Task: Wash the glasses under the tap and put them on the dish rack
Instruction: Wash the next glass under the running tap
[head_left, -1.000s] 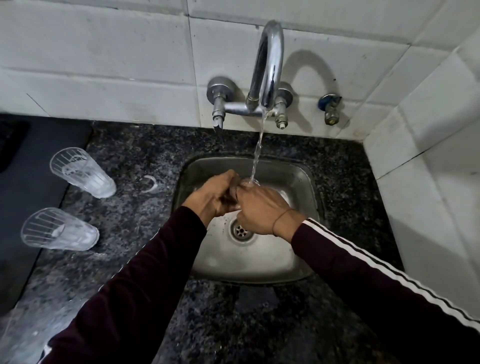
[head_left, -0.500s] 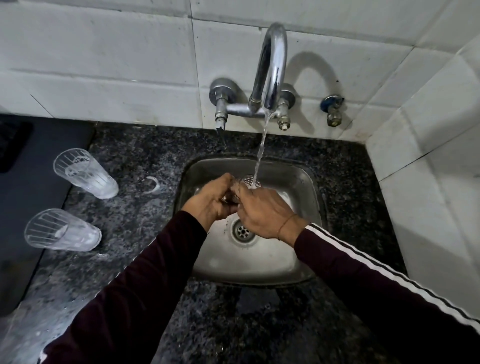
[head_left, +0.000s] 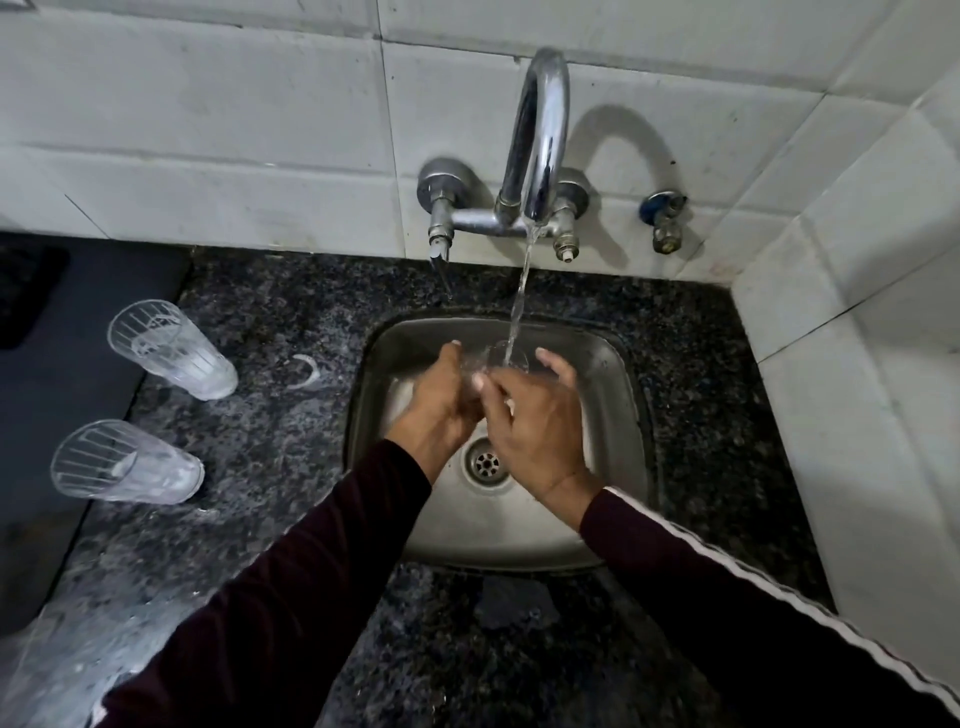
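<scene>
Water runs from the chrome tap (head_left: 537, 140) into a clear glass (head_left: 506, 356) held over the steel sink (head_left: 613, 374). My left hand (head_left: 439, 400) grips the glass from the left. My right hand (head_left: 530, 421) wraps it from the right, thumb and fingers curled round its rim. Most of the glass is hidden behind my hands. Two more clear ribbed glasses stand on the dark granite counter at the left, a far one (head_left: 169, 351) and a near one (head_left: 124, 462).
A dark mat (head_left: 57, 364) lies at the far left beside the counter. White tiled walls close in behind and on the right. A small valve (head_left: 665, 221) sticks out of the wall right of the tap. A wet ring mark (head_left: 306, 371) shows on the counter.
The glass has turned more upright under the stream, its rim now showing between my hands. My right fingers have spread wider round it.
</scene>
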